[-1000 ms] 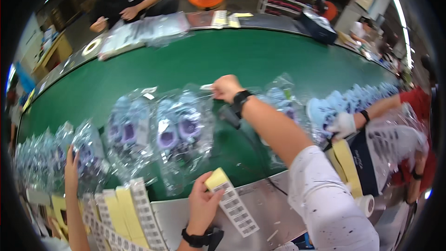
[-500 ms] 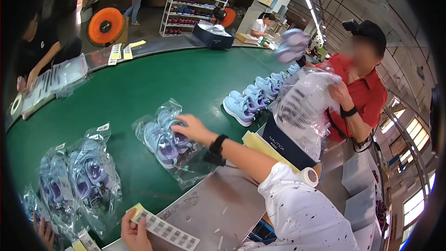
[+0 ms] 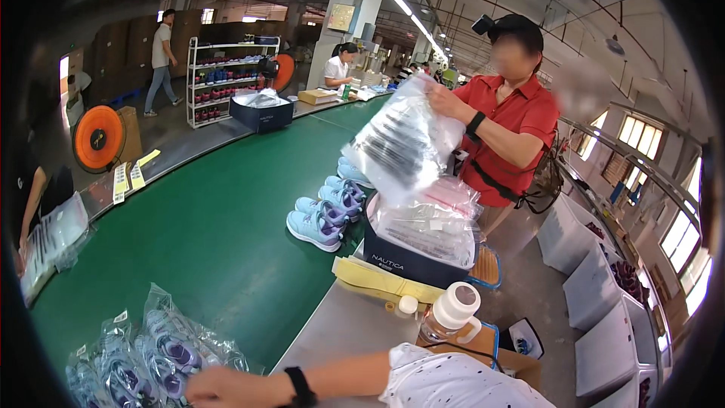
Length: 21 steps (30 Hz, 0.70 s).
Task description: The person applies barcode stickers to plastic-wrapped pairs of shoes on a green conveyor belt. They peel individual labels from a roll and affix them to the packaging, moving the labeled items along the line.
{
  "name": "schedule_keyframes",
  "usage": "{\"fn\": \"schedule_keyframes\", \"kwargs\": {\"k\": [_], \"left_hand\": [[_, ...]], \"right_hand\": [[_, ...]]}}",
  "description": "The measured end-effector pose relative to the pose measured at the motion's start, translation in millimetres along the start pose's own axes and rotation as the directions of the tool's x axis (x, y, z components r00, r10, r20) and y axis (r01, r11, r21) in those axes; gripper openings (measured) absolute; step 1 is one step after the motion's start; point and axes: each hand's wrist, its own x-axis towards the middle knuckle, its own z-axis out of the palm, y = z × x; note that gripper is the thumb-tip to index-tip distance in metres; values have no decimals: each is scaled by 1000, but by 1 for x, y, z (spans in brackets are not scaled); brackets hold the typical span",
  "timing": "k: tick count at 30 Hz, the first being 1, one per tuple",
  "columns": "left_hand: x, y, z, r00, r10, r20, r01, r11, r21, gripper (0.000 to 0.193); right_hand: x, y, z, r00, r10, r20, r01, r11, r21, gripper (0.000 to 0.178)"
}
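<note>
**Hand on bagged shoes at the belt's near end**

Head view: along the bottom edge, the person's right hand [image 3: 226,387] reaches leftward across the frame, a black wristband [image 3: 300,387] at the wrist, and rests on the bagged lilac shoes [image 3: 162,355] at lower left. The fingers lie close together and stretched flat on the plastic, gripping nothing that I can see. The shoes are pale lilac with darker purple patches, each pair sealed in a crinkled clear bag with a small white sticker, lying in a row on the green conveyor belt [image 3: 219,219]. The left hand is out of sight. At centre, loose light-blue sneakers [image 3: 321,219] stand beside a navy box [image 3: 408,261]. At upper right, a co-worker in red lifts a clear bag [image 3: 400,147].
</note>
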Motion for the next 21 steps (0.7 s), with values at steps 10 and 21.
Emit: {"fn": "schedule_keyframes", "kwargs": {"k": [10, 21], "left_hand": [[-14, 16, 26, 997, -33, 76, 39, 996, -76, 22], [-17, 15, 27, 968, -50, 247, 114, 960, -255, 62]], "right_hand": [[-84, -21, 7, 983, 29, -182, -39, 998, -54, 6], [-71, -61, -7, 967, -93, -237, 23, 959, -282, 10]]}}
